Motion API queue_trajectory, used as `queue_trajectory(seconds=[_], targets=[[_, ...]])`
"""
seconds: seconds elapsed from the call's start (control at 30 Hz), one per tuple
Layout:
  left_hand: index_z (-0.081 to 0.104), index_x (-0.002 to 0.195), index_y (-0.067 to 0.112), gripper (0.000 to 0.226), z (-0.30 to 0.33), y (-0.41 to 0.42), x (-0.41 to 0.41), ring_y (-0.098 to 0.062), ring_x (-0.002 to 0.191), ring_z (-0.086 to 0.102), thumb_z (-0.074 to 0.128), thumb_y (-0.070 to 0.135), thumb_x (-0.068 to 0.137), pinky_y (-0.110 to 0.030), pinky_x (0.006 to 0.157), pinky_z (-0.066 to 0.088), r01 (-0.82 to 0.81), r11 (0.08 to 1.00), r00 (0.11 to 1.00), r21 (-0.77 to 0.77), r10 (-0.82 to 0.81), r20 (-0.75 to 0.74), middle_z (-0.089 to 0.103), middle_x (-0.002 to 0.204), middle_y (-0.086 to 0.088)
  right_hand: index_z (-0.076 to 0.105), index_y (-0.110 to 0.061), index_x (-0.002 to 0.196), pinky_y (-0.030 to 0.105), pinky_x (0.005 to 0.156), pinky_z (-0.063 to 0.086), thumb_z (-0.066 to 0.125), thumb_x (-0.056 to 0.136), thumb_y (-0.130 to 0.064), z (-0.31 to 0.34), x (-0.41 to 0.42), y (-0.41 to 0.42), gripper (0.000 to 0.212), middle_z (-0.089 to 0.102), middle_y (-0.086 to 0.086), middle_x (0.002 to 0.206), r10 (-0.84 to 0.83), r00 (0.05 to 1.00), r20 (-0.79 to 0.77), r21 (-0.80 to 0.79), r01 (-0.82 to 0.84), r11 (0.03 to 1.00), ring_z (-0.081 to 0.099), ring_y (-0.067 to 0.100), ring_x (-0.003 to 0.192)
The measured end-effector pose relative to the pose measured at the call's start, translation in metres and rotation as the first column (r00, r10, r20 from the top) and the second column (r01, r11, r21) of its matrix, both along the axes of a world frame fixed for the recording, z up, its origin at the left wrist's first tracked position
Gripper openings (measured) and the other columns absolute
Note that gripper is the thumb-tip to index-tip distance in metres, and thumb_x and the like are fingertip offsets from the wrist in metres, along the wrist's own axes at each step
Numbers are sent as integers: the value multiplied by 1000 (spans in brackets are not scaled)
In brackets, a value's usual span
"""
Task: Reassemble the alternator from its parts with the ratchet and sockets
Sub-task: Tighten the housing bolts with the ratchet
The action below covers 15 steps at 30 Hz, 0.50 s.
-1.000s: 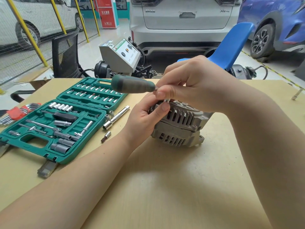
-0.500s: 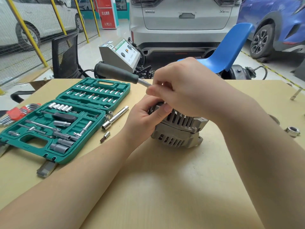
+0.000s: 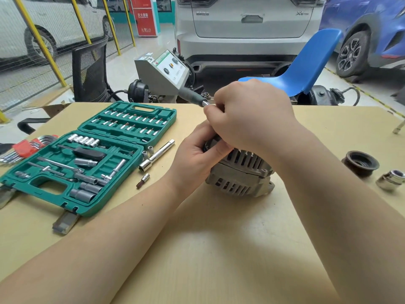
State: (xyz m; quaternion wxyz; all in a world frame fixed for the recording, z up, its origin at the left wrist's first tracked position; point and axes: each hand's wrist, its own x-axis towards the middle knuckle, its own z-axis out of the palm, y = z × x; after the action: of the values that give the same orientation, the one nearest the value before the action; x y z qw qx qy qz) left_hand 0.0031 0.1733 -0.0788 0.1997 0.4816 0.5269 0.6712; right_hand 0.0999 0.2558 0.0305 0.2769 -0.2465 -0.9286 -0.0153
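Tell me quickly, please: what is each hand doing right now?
Left hand: fingers curled on the alternator, holding it.
Right hand: fingers closed around the ratchet near its head.

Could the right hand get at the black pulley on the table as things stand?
Probably, once it lets go: the right hand grips the ratchet, and the pulley sits in the open on its side.

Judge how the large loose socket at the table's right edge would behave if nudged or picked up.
The large socket lies on its side on the table, so a nudge would probably roll it. Its shiny plated surface suggests a slippery grip. It looks like solid metal, so likely heavy for its size and rigid.
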Motion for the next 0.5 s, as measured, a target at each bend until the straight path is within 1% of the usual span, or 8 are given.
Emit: queue_trajectory(seconds=[0.07, 0.13, 0.17, 0.23, 0.3, 0.4, 0.43, 0.5], targets=[[77, 119, 48, 23, 0, 0, 0, -27, 125, 67, 72, 45, 97, -59, 111, 53, 5, 1000, 1000, 2, -5, -5, 74, 124, 8, 53, -23, 69, 26, 52, 22, 45, 95, -49, 0, -1, 1, 37, 49, -5, 62, -24, 1000, 12, -14, 24, 1000, 48, 20, 61], [77, 121, 47, 23, 0, 1, -1, -29, 127, 66, 71, 44, 98, -63, 112, 50, 8, 1000, 1000, 1, -8, -6, 74, 125, 7, 50, -23, 66, 26, 52, 22, 44, 97, -48, 0, 0, 3, 40, 49, -5, 61, -17, 999, 29, -12, 18, 1000, 44, 13, 58], [77, 121, 46, 23, 0, 1, -1, -30, 128, 65, 71, 43, 99, -63, 113, 50, 11, 1000, 1000, -1, -11, -6, 74, 125, 5, 46, -22, 63, 26, 52, 21, 44, 98, -48, 0, 1, 4, 44, 48, -5, 60, 3, 999, 39, -3, -3, 1000, 44, 13, 58], [78, 122, 42, 23, 0, 1, -2, -31, 128, 65, 70, 42, 101, -62, 113, 50, 11, 1000, 1000, -4, -11, -11, 74, 125, 1, 42, -22, 59, 30, 54, 25, 44, 101, -49, 2, 3, 9, 50, 48, -4, 63, 93, 993, 70, 20, -95, 995, 47, 20, 64], [78, 121, 35, 23, -1, 0, -2, -30, 124, 66, 69, 42, 101, -57, 111, 52, 13, 1000, 1000, 4, -13, -11, 75, 124, -3, 49, -21, 62, 34, 61, 33, 46, 103, -49, 5, 7, 14, 50, 51, -2, 72, 221, 969, 109, 0, -223, 975, 48, 22, 75], [80, 117, 30, 23, -2, 1, -2, -33, 118, 67, 70, 41, 99, -58, 108, 53, 6, 1000, 1000, 14, -6, -15, 76, 119, -7, 65, -12, 70, 39, 66, 41, 56, 102, -44, 10, 12, 21, 46, 56, 2, 75, 390, 917, 80, -89, -383, 919, 49, 22, 73], [81, 115, 33, 22, -2, 1, -2, -32, 117, 67, 70, 42, 98, -58, 107, 53, 4, 1000, 1000, 11, -3, -18, 76, 118, -5, 70, -10, 74, 39, 68, 43, 60, 100, -43, 12, 14, 23, 43, 58, 3, 76, 420, 905, 71, -110, -412, 905, 51, 22, 73], [81, 110, 44, 18, -2, 1, -3, -26, 115, 68, 71, 46, 95, -55, 105, 54, -1, 1000, 1000, -16, 1, -13, 76, 115, 3, 77, -13, 84, 38, 71, 45, 66, 97, -39, 16, 20, 26, 31, 63, 1, 81, 460, 886, 63, -146, -448, 882, 56, 19, 77]])
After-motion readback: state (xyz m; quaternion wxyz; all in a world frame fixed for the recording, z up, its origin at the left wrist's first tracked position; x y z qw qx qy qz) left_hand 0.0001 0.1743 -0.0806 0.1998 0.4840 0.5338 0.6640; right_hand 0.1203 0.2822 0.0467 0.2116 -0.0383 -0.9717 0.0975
